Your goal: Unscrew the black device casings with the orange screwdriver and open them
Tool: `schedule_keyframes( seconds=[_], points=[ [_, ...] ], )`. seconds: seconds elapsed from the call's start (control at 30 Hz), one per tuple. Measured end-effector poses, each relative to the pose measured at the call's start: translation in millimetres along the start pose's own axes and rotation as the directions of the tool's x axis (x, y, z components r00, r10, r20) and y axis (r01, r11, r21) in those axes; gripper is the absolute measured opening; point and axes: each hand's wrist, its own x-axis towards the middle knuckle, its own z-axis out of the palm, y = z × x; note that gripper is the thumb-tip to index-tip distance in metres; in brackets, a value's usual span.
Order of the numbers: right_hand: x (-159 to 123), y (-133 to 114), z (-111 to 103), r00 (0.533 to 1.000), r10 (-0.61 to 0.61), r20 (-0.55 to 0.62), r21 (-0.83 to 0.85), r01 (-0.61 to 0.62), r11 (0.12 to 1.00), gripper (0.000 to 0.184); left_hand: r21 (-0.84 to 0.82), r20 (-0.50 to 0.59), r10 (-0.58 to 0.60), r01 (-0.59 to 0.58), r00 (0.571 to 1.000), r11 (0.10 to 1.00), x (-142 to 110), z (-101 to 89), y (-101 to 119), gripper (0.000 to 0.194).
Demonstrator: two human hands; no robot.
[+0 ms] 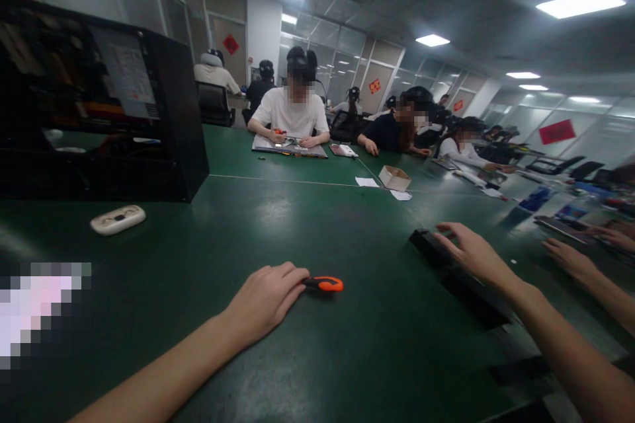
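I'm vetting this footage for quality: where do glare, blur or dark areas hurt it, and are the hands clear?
Head view: ceiling light burns white, a pale sheen lies on the green tabletop; head view: the right edge looks smeared; head view: the left hand and orange-black handle read clearly, the black piece by the right hand less so.
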Motion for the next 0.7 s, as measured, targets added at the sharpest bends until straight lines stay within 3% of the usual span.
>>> schedule_keyframes(
  seconds=[0.1,0.2,0.33,0.4,0.5,0.6,0.7],
  points=[
    [-50,13,-3,0.991,0.137,0.009,0.028,-0.137,0.990,0.063,-0.045,-0.017,-0.024,0.023,1.000,0.999,-1,2.0,-2,0.027],
    [-91,23,1,0.975,0.203,0.087,0.083,-0.210,0.974,0.063,-0.115,-0.118,-0.070,0.056,0.990,0.992,-1,3.9,-4,0.026],
    [-110,2,2,0.976,0.173,0.129,0.135,-0.190,0.972,0.046,-0.220,-0.220,-0.087,0.037,0.972,0.975,-1,2.7,-4,0.017],
    [-105,-30,-4,0.987,0.092,0.134,0.159,-0.113,0.981,0.046,-0.259,-0.255,-0.059,-0.010,0.965,0.966,-1,0.5,-5,0.020],
    [-83,-102,-16,0.979,-0.086,0.183,0.231,0.043,0.972,0.052,-0.315,-0.339,-0.083,-0.030,0.937,0.948,0,-3.3,-6,0.022],
    [-54,-182,-17,0.920,-0.331,0.209,0.343,0.247,0.906,0.051,-0.367,-0.391,-0.164,0.009,0.906,0.930,0,-6.2,-6,0.017],
    [-28,-243,0,0.841,-0.498,0.211,0.385,0.397,0.833,0.051,-0.402,-0.414,-0.254,0.074,0.874,0.912,0,-8.0,-6,0.018]
  ],
)
